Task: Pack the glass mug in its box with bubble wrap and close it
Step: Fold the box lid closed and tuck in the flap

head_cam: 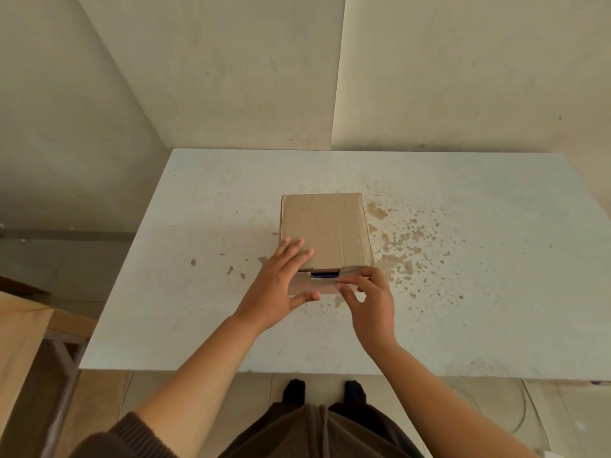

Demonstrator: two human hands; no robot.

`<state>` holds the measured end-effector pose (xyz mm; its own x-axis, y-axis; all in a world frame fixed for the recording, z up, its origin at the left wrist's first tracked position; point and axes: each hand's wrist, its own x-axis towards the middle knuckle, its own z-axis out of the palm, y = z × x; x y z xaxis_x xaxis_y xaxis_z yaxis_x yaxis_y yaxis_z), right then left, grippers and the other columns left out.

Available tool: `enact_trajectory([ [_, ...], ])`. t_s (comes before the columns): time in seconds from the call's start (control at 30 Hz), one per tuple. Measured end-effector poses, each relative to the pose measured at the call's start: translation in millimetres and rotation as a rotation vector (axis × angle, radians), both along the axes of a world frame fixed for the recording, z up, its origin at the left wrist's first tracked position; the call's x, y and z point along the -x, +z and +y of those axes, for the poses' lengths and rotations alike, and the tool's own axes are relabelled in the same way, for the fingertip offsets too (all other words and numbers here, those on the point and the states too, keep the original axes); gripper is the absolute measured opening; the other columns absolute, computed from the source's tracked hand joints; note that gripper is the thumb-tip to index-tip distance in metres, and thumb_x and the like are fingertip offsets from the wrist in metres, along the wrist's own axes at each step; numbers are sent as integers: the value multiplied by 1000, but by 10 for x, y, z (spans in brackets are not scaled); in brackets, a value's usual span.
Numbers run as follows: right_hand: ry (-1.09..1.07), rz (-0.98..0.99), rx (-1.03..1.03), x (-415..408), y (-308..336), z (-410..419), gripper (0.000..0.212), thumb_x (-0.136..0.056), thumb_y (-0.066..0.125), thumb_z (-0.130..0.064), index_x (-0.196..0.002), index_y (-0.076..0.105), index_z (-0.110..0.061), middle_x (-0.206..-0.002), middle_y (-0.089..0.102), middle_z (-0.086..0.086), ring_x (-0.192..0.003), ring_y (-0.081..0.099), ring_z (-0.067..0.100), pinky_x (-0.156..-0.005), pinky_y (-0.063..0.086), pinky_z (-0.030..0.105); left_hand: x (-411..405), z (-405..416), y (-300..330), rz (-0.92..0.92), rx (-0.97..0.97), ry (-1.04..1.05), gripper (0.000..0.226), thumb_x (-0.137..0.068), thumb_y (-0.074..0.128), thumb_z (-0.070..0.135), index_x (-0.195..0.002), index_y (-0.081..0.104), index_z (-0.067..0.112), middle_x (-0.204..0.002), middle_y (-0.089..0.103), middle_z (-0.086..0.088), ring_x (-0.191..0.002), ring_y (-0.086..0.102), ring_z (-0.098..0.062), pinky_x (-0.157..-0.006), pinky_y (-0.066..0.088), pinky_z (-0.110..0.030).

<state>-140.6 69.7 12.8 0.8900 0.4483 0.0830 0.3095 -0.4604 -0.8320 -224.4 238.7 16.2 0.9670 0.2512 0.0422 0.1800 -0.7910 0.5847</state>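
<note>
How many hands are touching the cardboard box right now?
2. The left hand lies flat on the near left corner of the box, thumb against its front. The right hand pinches the front flap at the near right edge.

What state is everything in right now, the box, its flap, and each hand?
Cardboard box: lid down, dark gap along near edge.
Front flap: not tucked in.
Left hand: flat, pressing on lid.
Right hand: pinching the flap.
Table: stained.
</note>
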Motion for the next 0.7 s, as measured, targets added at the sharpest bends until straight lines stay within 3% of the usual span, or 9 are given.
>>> enact_trajectory([
  [0.23, -201, 44, 149, 31, 73, 198, 10, -81, 71, -25, -84, 74, -16, -93, 43, -6, -93, 44, 12, -88, 40, 37, -62, -126, -16, -113, 143, 156, 58, -87, 54, 45, -140, 41, 24, -151, 18, 16, -141, -2, 4, -113, 11, -29],
  [0.4, -270, 92, 263, 25, 125, 248, 14, -83, 67, -32, -87, 73, -20, -101, 40, -7, -102, 47, 13, -84, 21, 27, -71, -126, -59, -137, 138, 166, 54, -88, 59, 35, -138, 43, 24, -151, 23, 14, -141, 0, 3, -112, 11, -25],
  [0.7, -334, 110, 292, 20, 150, 325, 14, -86, 64, -31, -86, 72, -20, -101, 39, -7, -97, 49, 15, -80, 16, 26, -84, -135, -80, -158, 151, 183, 50, -90, 59, 33, -136, 45, 23, -151, 27, 12, -141, 2, 4, -112, 11, -21],
])
